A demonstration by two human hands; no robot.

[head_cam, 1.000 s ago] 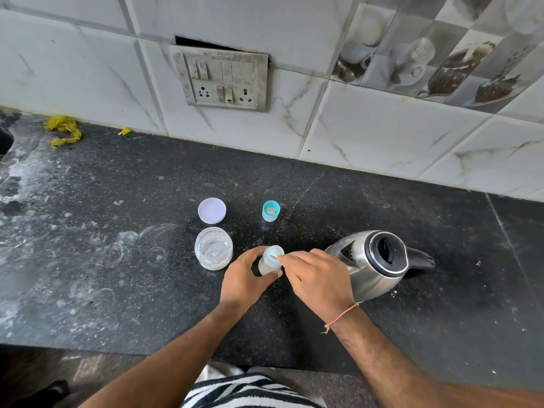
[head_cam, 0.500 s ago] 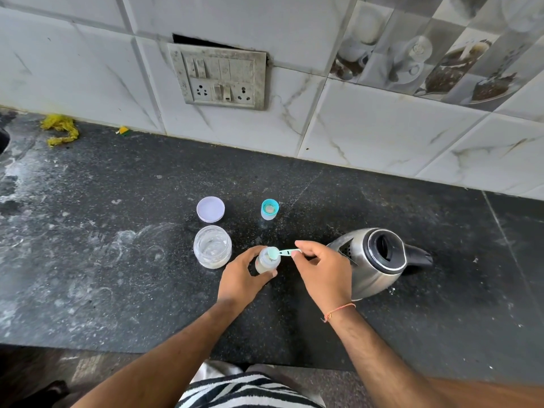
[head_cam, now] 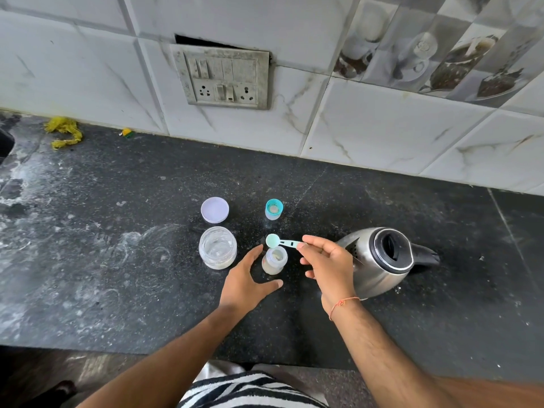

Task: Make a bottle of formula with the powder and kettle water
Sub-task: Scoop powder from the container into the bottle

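Note:
A small open baby bottle (head_cam: 274,260) stands upright on the black counter, with pale powder visible inside. My right hand (head_cam: 328,267) pinches the handle of a teal scoop (head_cam: 278,242), whose bowl hovers just beyond the bottle's mouth. My left hand (head_cam: 245,282) is spread around the bottle's left side, fingers loose and apart from it. A clear powder jar (head_cam: 217,247) stands open to the left, its lilac lid (head_cam: 215,209) lying behind it. The teal bottle cap (head_cam: 274,209) sits further back. A steel kettle (head_cam: 379,260) with its lid open stands right of my right hand.
The tiled wall with a switch and socket plate (head_cam: 223,78) runs along the back of the counter (head_cam: 117,260). Yellow scraps (head_cam: 63,132) lie at the far left by the wall. White powdery smears cover the counter's left part. The counter's front edge is near my body.
My left hand has let go of the bottle and opened beside it. My right hand has lifted the scoop off the bottle's mouth and moved it slightly back.

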